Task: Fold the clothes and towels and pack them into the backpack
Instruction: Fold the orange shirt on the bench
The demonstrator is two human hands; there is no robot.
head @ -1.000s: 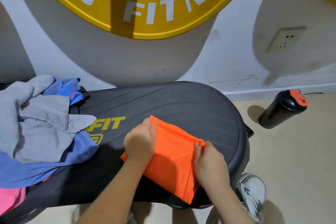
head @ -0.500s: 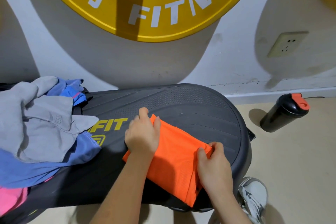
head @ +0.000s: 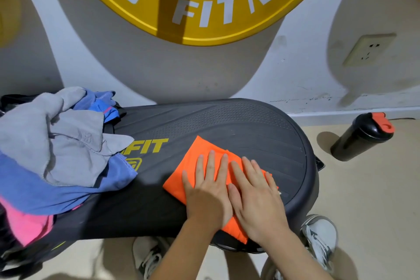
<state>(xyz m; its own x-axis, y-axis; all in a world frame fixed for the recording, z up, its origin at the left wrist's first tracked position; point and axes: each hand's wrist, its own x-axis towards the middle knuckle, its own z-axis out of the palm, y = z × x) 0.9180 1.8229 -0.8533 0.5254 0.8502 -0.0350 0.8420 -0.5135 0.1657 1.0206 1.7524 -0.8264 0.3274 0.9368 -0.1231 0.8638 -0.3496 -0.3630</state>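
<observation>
Now the left hand [head: 208,191] and right hand [head: 256,193] press flat, fingers straight, on the orange cloth [head: 197,148], its length running upper-left to lower-right.

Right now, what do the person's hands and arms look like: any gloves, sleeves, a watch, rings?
Both are bare. The left hand and right hand wear no gloves, and no rings show on the fingers. The left forearm and right forearm carry no sleeve, watch or band as far as the bottom edge of the view shows them.
</observation>
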